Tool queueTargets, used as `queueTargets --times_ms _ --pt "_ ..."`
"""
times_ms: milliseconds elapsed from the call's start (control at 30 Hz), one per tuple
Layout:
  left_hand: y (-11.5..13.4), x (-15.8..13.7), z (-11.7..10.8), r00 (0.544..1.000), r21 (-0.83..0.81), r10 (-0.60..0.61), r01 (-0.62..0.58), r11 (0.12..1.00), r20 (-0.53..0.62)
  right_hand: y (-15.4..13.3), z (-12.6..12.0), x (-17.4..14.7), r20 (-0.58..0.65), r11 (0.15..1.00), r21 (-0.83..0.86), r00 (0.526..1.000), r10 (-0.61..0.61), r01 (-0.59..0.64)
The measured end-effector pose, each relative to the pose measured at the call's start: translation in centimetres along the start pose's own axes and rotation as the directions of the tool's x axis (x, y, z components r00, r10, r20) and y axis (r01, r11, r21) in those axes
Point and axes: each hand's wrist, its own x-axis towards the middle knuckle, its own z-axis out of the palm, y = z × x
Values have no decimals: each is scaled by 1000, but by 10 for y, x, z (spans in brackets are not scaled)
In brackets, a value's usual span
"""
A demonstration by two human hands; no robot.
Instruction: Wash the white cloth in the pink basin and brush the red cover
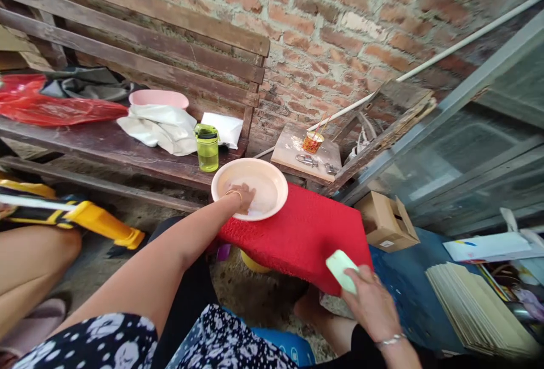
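A cream plastic basin (276, 208) holding cloudy water stands on a red cloth-covered bench (327, 221). My left hand (245, 196) reaches into the basin, its fingers apart and partly under the water; a pale patch shows beside it beneath the surface. My right hand (374, 301), wearing a silver bracelet, grips a pale green bar of soap (341, 270) above the right end of the red cover. The bar is held between thumb and fingers, and its lower end is hidden by them.
On the wooden bench (85, 145) are a green water bottle (208, 151), white cloth (165, 128), a pink container (159, 98) and a red plastic bag (63, 105). A small board (289, 153) bears a paper cup (313, 142). A cardboard box (386, 224) stands right; another person's leg (34, 261) is left.
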Motion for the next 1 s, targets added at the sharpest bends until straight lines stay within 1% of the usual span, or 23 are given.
queueTargets --times_ms 33,100,167,233,300,333,400,467,533,633,667,733,800,833,867,933,1000 --pt "1 -1 -1 1000 -11 -26 26 1000 -7 -26 -1 9 -5 999 39 1000 24 -24" --pt "2 -3 -2 998 -16 -67 67 998 -22 -74 3 29 6 987 154 999 49 -50" --pt "2 -4 -1 998 10 -48 49 999 -47 -110 15 49 25 964 261 999 41 -46" --pt "0 -4 3 998 46 6 -3 999 -69 -127 28 62 40 946 323 999 24 -36" --pt "-3 0 7 997 66 32 -28 997 -63 -123 41 66 54 939 340 998 34 -51" --pt "-5 2 9 998 65 28 -25 998 -56 -113 47 66 59 938 338 997 54 -71" --pt "-6 7 11 999 50 7 -5 999 -46 -81 58 59 69 936 323 990 126 -142" --pt "-6 11 11 999 46 4 -2 999 -44 -38 69 47 79 921 302 969 233 -246" --pt "-6 14 10 1000 72 7 -5 997 -21 9 81 32 80 879 304 930 359 -366" --pt "-7 16 11 1000 107 0 1 994 -4 74 100 9 87 760 372 835 544 -533" --pt "-7 17 11 1000 107 -5 6 994 -13 92 105 3 104 702 415 797 595 -579" --pt "-8 18 14 999 102 -13 17 995 -36 121 115 -6 181 543 540 719 671 -643" --pt "-10 19 16 999 106 -25 30 994 -46 139 123 -10 266 374 651 659 704 -661" --pt "-12 20 17 998 116 -24 30 993 -51 144 126 -11 294 310 688 642 708 -656" --pt "-14 22 18 998 127 -23 30 991 -59 147 129 -11 307 268 716 635 709 -645" --pt "-19 24 20 998 143 -8 18 990 -65 149 134 -9 306 223 753 630 714 -619" --pt "-24 27 23 994 112 34 -22 993 -103 147 137 -7 306 182 777 614 728 -603"
